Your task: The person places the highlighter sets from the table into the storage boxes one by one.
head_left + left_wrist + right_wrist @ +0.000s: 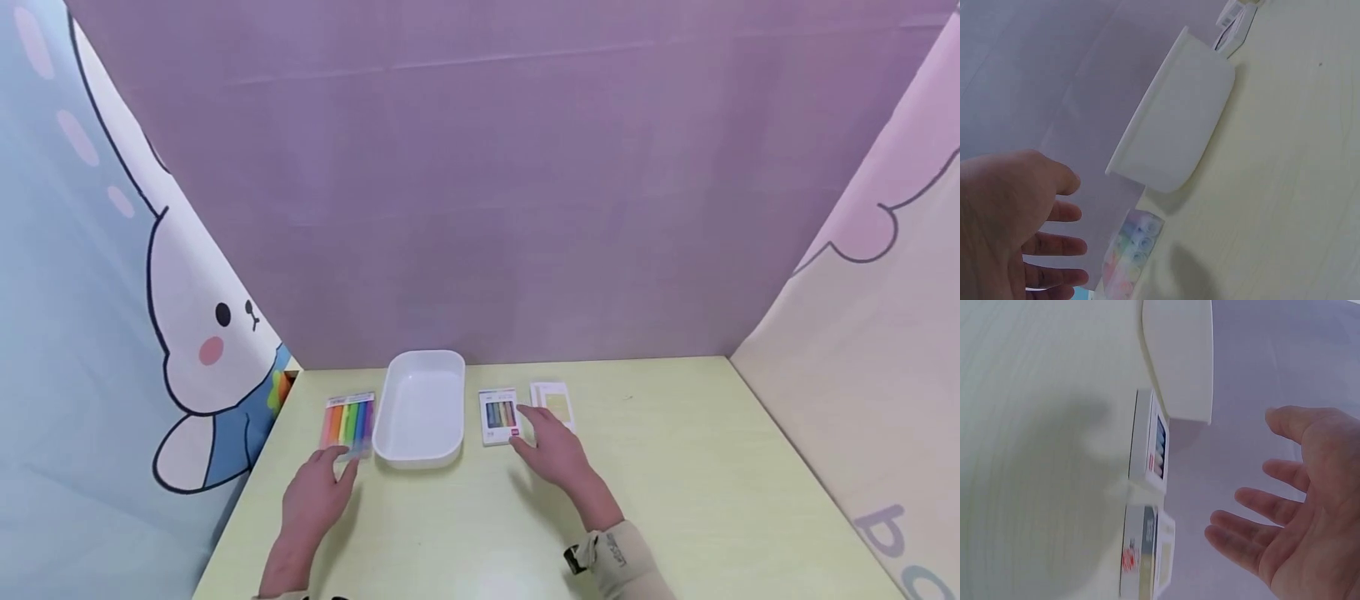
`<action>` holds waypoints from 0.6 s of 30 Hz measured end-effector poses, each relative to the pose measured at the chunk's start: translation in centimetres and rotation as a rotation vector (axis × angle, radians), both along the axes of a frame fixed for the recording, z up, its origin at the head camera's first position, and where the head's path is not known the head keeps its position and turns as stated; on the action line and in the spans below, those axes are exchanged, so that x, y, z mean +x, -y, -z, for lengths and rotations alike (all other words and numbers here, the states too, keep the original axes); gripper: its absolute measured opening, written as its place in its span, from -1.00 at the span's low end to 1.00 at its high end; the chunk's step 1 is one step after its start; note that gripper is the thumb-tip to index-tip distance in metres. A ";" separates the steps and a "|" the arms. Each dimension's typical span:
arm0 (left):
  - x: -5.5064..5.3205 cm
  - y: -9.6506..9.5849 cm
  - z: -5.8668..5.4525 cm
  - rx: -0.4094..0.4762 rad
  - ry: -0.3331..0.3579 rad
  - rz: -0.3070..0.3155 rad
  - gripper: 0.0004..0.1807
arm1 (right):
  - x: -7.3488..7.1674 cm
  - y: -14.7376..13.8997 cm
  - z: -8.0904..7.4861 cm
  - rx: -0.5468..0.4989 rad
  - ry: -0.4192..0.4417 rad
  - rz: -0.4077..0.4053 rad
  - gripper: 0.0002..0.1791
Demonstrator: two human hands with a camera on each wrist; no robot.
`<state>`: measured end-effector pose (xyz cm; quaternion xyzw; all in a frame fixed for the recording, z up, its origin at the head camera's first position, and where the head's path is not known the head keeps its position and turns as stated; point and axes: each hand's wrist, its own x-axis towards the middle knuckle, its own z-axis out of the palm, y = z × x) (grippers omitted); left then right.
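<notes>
My left hand (312, 497) reaches over the near end of a clear pack of rainbow-coloured sticks (348, 423). In the left wrist view, its fingers are spread apart with nothing between them, and the pack's round stick ends (1138, 250) show beyond. My right hand (557, 450) hovers beside a small white box (497, 435) with a window showing coloured sticks. Behind that hand lies a white box with a yellow panel (557, 403), partly covered by it. The right wrist view shows the fingers loosely bent and holding nothing, with both boxes to their left.
Between the pack and the windowed box stands a white rectangular plastic tub (420, 412), with nothing in it. The pale table (675, 500) meets a purple cloth backdrop (510, 208). Printed cloth sheets hang at left, with a rabbit (198, 333), and at right.
</notes>
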<state>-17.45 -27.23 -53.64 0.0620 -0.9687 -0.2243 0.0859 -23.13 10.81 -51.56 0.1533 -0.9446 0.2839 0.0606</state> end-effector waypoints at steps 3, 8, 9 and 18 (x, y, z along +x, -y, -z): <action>0.1 0.4 0.3 -0.001 0.037 -0.017 -0.53 | -0.3 0.9 -0.1 -0.035 0.019 -0.027 -0.37; -0.2 0.9 0.7 0.009 0.037 -0.021 -0.57 | -1.1 2.1 0.1 -0.067 0.023 -0.074 -0.39; -0.2 0.9 0.8 0.012 0.036 -0.020 -0.57 | -1.2 2.3 0.1 -0.071 0.031 -0.079 -0.40; -0.3 1.0 1.7 0.073 0.074 -0.032 -0.59 | -3.2 4.3 0.3 -0.105 0.083 -0.153 -0.38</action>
